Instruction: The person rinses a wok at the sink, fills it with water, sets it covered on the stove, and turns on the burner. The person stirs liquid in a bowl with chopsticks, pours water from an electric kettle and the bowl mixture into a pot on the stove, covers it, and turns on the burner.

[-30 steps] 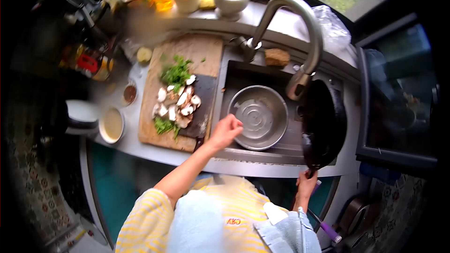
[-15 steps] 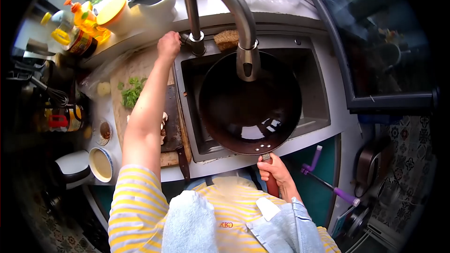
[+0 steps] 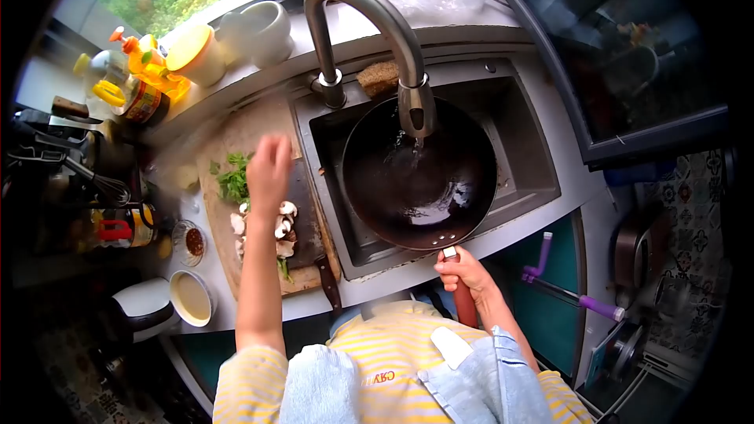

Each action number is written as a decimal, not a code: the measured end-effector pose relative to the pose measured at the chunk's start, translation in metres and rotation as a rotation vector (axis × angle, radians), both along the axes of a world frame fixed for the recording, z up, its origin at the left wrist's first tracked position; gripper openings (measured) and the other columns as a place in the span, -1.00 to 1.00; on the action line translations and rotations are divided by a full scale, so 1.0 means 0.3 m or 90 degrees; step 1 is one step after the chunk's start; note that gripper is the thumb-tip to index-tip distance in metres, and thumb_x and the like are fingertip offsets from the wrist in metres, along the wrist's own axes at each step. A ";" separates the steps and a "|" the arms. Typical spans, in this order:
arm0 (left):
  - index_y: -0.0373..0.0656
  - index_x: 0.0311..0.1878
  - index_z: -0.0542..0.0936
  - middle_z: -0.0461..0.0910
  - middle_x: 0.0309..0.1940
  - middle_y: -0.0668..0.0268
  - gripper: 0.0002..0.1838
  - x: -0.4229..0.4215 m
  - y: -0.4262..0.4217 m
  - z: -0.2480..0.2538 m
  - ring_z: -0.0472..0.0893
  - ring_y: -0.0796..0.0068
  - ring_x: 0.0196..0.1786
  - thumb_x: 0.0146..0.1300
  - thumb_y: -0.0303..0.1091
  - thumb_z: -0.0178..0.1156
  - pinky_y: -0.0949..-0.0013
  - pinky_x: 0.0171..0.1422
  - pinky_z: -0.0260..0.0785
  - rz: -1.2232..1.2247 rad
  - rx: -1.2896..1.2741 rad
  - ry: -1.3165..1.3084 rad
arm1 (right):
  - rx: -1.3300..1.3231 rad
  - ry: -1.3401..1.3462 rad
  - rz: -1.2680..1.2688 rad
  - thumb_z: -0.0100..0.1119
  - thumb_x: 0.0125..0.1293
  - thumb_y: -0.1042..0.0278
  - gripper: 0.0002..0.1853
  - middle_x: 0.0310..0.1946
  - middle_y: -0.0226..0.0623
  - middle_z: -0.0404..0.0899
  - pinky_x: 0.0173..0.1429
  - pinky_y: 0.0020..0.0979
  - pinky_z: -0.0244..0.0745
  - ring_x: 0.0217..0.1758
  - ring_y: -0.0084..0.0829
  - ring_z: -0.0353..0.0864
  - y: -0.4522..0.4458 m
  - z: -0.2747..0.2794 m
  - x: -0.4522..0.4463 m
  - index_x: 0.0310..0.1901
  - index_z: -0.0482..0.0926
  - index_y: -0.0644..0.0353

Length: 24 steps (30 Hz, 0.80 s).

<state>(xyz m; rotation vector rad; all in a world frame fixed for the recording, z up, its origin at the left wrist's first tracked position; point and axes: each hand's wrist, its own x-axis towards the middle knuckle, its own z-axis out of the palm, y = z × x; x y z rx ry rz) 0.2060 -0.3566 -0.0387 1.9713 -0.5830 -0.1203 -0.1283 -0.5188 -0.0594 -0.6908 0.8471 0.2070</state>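
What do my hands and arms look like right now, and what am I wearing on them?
Your left hand and right hand are both bare, with no gloves or watch that I can see. Both forearms are uncovered too. Your left sleeve and right sleeve have yellow and whitish stripes.

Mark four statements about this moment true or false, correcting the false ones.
The right hand grips the red-brown handle of the round, dark metal wok. True.
The brown-handled knife lies inside the rectangular grey sink. False: the knife's blade rests on the wooden cutting board.
Water runs from the curved metal faucet into the wok. True.
The left hand squeezes the rough brown sponge. False: it is over the board; the sponge lies beside the faucet.
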 end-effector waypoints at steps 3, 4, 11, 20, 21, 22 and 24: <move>-0.20 -0.54 0.32 0.36 -0.70 0.27 -0.74 -0.255 0.309 0.022 0.35 0.38 -0.64 0.07 -0.40 0.23 0.32 -0.54 0.19 0.023 0.183 -0.199 | 0.009 -0.004 -0.002 0.18 0.03 0.60 -0.75 -0.64 -0.55 0.24 -0.65 -0.62 0.13 -0.71 -0.72 0.16 -0.012 -0.027 -0.009 -0.35 0.31 0.11; -0.21 -0.61 0.28 0.30 -0.74 0.27 -0.69 -0.331 0.410 0.035 0.30 0.37 -0.68 0.06 -0.41 0.24 0.30 -0.58 0.12 0.061 0.207 -0.200 | -0.004 -0.001 -0.001 0.18 0.02 0.61 -0.75 -0.65 -0.55 0.23 -0.65 -0.62 0.13 -0.72 -0.73 0.15 -0.012 -0.037 -0.010 -0.36 0.31 0.11; -0.22 -0.71 0.17 0.12 -0.80 0.21 -0.60 -0.709 0.843 0.046 0.13 0.38 -0.73 0.11 -0.46 0.16 0.29 -0.62 0.02 0.368 0.247 -0.173 | 0.008 -0.065 0.054 0.14 0.04 0.63 -0.76 -0.71 -0.58 0.21 -0.71 -0.64 0.14 -0.76 -0.75 0.14 -0.069 -0.142 -0.039 -0.39 0.29 0.08; -0.19 -0.68 0.26 0.31 -0.74 0.16 -0.67 -0.924 0.701 0.092 0.36 0.13 -0.66 0.05 -0.41 0.19 0.22 -0.58 0.17 0.441 0.245 -0.287 | 0.050 -0.105 0.142 0.06 0.05 0.67 -0.83 -0.69 -0.47 0.29 -0.66 -0.61 0.17 -0.74 -0.69 0.20 -0.139 -0.224 -0.075 -0.52 0.33 0.17; -0.18 -0.67 0.27 0.33 -0.73 0.16 -0.68 -0.934 0.669 0.110 0.38 0.12 -0.64 0.05 -0.39 0.20 0.22 -0.57 0.20 0.406 0.262 -0.320 | 0.076 -0.116 0.139 0.06 0.06 0.66 -0.83 -0.69 -0.48 0.29 -0.66 -0.61 0.17 -0.74 -0.70 0.20 -0.131 -0.213 -0.084 -0.53 0.32 0.18; -0.18 -0.67 0.27 0.34 -0.72 0.15 -0.67 -0.948 0.635 0.132 0.40 0.12 -0.63 0.05 -0.37 0.21 0.22 -0.57 0.21 0.386 0.263 -0.319 | 0.059 -0.109 0.147 0.06 0.07 0.66 -0.83 -0.69 -0.48 0.29 -0.66 -0.62 0.17 -0.73 -0.71 0.20 -0.128 -0.223 -0.090 -0.54 0.32 0.19; -0.17 -0.66 0.28 0.36 -0.71 0.16 -0.65 -0.976 0.584 0.175 0.42 0.14 -0.62 0.04 -0.31 0.24 0.23 -0.57 0.23 0.338 0.281 -0.337 | 0.095 -0.120 0.148 0.05 0.08 0.66 -0.87 -0.68 -0.49 0.28 -0.64 -0.62 0.18 -0.71 -0.70 0.21 -0.136 -0.266 -0.111 -0.52 0.36 0.26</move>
